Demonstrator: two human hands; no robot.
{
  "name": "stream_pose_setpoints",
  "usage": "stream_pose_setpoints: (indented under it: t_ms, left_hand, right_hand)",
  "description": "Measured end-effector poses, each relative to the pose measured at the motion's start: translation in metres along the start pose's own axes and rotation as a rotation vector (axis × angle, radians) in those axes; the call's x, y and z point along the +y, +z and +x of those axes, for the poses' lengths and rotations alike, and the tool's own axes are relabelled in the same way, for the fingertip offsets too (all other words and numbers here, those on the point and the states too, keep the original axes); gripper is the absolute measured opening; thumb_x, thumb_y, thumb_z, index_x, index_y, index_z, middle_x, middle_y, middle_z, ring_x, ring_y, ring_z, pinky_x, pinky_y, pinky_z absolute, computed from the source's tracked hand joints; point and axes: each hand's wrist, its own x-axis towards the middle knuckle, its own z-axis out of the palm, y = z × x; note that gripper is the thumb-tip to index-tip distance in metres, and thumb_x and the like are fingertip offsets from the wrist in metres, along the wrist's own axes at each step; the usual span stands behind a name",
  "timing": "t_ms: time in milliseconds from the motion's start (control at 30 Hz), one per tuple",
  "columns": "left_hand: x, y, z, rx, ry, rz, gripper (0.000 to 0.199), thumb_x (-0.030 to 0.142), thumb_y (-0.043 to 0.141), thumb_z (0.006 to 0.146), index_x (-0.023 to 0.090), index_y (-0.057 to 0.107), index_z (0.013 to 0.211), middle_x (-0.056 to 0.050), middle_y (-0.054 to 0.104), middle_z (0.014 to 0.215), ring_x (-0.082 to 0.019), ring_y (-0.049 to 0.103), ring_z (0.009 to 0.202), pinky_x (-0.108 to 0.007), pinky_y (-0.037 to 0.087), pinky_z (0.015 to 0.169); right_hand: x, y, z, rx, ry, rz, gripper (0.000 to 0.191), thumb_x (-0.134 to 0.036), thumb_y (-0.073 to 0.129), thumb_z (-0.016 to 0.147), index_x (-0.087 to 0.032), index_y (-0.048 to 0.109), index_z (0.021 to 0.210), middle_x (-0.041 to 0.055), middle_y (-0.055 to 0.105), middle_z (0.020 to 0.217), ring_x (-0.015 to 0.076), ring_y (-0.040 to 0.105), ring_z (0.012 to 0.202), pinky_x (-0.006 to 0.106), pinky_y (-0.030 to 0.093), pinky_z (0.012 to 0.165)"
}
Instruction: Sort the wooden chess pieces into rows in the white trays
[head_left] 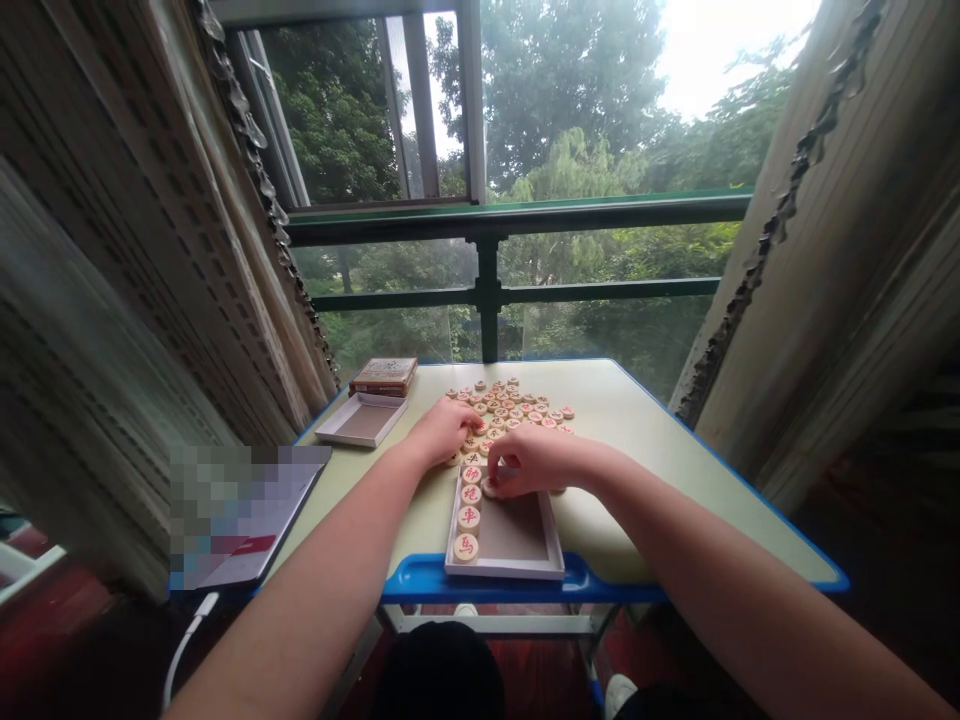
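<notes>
My right hand reaches into an open shallow cardboard box at the table's near edge. Its thumb and fingers are closed on a round wooden Chinese chess piece at the box's far end. A column of several red-marked chess pieces lines the box's left wall. Just beyond the box, my left hand rests by the loose pile, its fingertips closed on a chess piece. The pile of chess pieces, marked in red and dark characters, spreads over the table's middle.
A second shallow tray, perhaps the lid, lies at the left, with a stacked box behind it. A laptop or tablet, partly blurred, overhangs the left edge near a white cable. Curtains and a railed window surround the table.
</notes>
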Motion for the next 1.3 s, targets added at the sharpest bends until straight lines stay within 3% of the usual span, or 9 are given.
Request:
stream_pose_setpoints:
  t_ms: [133, 267, 700, 1300]
  left_hand:
    - [-0.0032, 0.0004, 0.0013, 0.054, -0.092, 0.023, 0.043, 0.002, 0.046, 0.07, 0.019, 0.069, 0.103, -0.008, 0.065, 0.109, -0.023, 0.05, 0.106, -0.032, 0.037, 0.096]
    - [-0.0064, 0.0002, 0.0017, 0.012, -0.174, 0.039, 0.042, 0.004, 0.048, 0.071, 0.02, 0.07, 0.102, -0.007, 0.066, 0.109, -0.024, 0.048, 0.109, -0.032, 0.034, 0.099]
    - [-0.0026, -0.002, 0.0016, -0.004, -0.194, 0.23, 0.043, 0.004, 0.045, 0.072, 0.025, 0.07, 0.1, 0.0, 0.065, 0.11, -0.021, 0.052, 0.105, -0.028, 0.039, 0.096]
    - [0.003, -0.0026, 0.0016, 0.01, -0.186, 0.232, 0.04, 0.006, 0.044, 0.072, 0.025, 0.071, 0.095, 0.0, 0.067, 0.106, -0.021, 0.052, 0.101, -0.029, 0.041, 0.094]
  right_hand:
    - [0.0001, -0.0013, -0.0003, 0.01, -0.011, -0.006, 0.02, -0.034, 0.066, 0.068, -0.022, 0.07, 0.082, -0.002, 0.06, 0.067, 0.0082, 0.047, 0.054, 0.019, 0.03, 0.05]
    - [0.0009, 0.0002, 0.0005, -0.002, -0.018, 0.003, 0.019, -0.033, 0.066, 0.068, -0.022, 0.07, 0.084, -0.0022, 0.06, 0.069, 0.0082, 0.047, 0.055, 0.019, 0.029, 0.049]
    - [0.0005, -0.001, 0.0008, -0.007, -0.013, 0.035, 0.021, -0.033, 0.067, 0.068, -0.021, 0.071, 0.085, -0.0023, 0.057, 0.067, 0.0067, 0.043, 0.054, 0.019, 0.028, 0.05]
    - [-0.0009, 0.0007, 0.0005, 0.01, -0.017, 0.009, 0.024, -0.038, 0.065, 0.068, -0.022, 0.07, 0.084, -0.0029, 0.057, 0.066, 0.0072, 0.044, 0.053, 0.019, 0.029, 0.049]
